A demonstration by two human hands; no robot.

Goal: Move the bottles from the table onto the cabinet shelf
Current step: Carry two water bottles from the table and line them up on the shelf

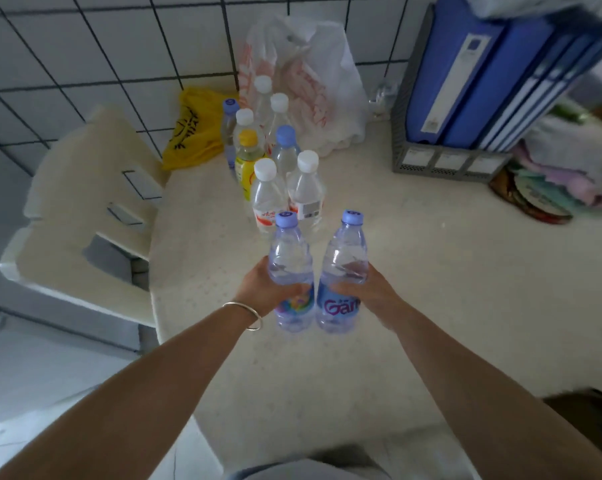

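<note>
Each hand grips a clear water bottle with a blue cap, side by side above the cream table [413, 289]. My left hand [261, 289] wraps the left bottle [290, 258] at its label. My right hand [368, 289] wraps the right bottle [344, 258] the same way. Behind them several more bottles stand in a cluster: two white-capped ones [268, 195] [306, 188] in front, a yellow-capped bottle [247, 157], blue-capped ones [285, 147] and further white-capped ones toward the wall. No cabinet shelf is in view.
A white plastic bag [313, 81] and a yellow bag [195, 129] lie against the tiled wall. A grey file rack with blue binders [483, 88] stands at the back right, with folded cloths [569, 168] beside it. A cream chair [84, 209] stands left of the table.
</note>
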